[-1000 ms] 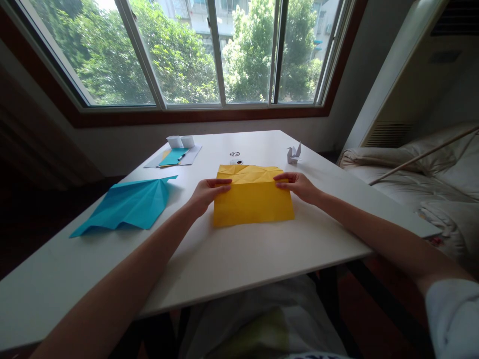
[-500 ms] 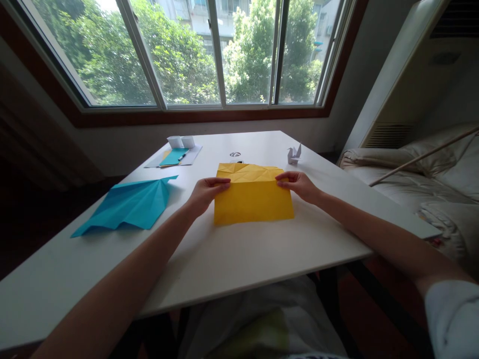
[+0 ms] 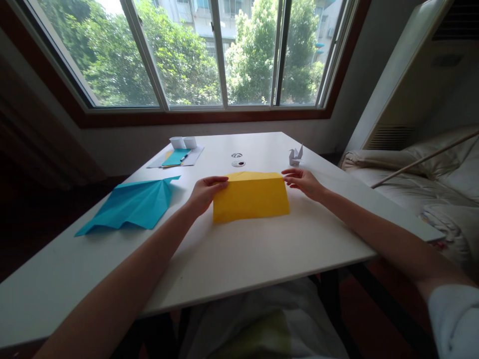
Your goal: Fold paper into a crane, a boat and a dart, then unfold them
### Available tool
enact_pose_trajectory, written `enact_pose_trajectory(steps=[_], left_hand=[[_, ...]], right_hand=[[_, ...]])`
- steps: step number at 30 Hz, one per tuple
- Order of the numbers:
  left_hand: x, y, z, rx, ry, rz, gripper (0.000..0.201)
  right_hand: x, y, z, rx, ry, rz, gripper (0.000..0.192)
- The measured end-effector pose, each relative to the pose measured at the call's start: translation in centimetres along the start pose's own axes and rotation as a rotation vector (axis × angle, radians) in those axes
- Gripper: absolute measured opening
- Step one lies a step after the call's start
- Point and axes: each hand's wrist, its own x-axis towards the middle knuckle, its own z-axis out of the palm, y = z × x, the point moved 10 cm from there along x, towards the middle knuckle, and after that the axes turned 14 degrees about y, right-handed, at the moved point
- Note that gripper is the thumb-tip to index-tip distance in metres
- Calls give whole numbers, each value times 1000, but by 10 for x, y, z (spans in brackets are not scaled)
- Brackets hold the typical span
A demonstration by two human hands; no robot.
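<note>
A yellow sheet of paper (image 3: 250, 198) lies folded in half on the white table (image 3: 239, 249), its upper edge lined up at the far side. My left hand (image 3: 204, 192) pinches the sheet's upper left corner. At the upper right corner my right hand (image 3: 305, 182) rests its fingertips on the table just beside the paper's edge.
A folded blue paper shape (image 3: 130, 204) lies to the left. Farther back are a teal sheet with a pen on white paper (image 3: 175, 157), two small white boxes (image 3: 182, 142), two small round items (image 3: 237, 159) and a white paper crane (image 3: 295, 155). Bedding (image 3: 422, 174) lies to the right.
Both hands have brought the front flap up over the creased far strip, so the yellow sheet now lies fully folded in half and looks shorter.
</note>
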Motion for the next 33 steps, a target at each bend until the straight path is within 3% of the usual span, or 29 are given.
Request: enact_pose_trajectory(steps=[5,7,12,16,21,24,28,33], left_hand=[[0,1,-4,-7,13,-10,36],[-1,2,-3,-16,-10,-15,35],[-3,6,2,-36,-82,-5,34],[-5,5,8,-37,-134,-22,32],[-8,4,14,-33,-169,-22,30],[-8,4,15,-29,-182,-18,29],[-11,1,16,7,-201,-55,33],[-21,-4,25,-36,-304,-169,68]], right_hand=[[26,-5,-20,-148,125,-127,33],[38,-7,-17,-180,109,-116,29],[55,-2,27,-281,-211,57,27],[56,4,69,-225,-430,174,29],[40,14,106,-65,-634,385,33],[23,13,116,18,-731,485,37],[11,6,116,131,-721,499,47],[8,1,101,250,-624,450,56]])
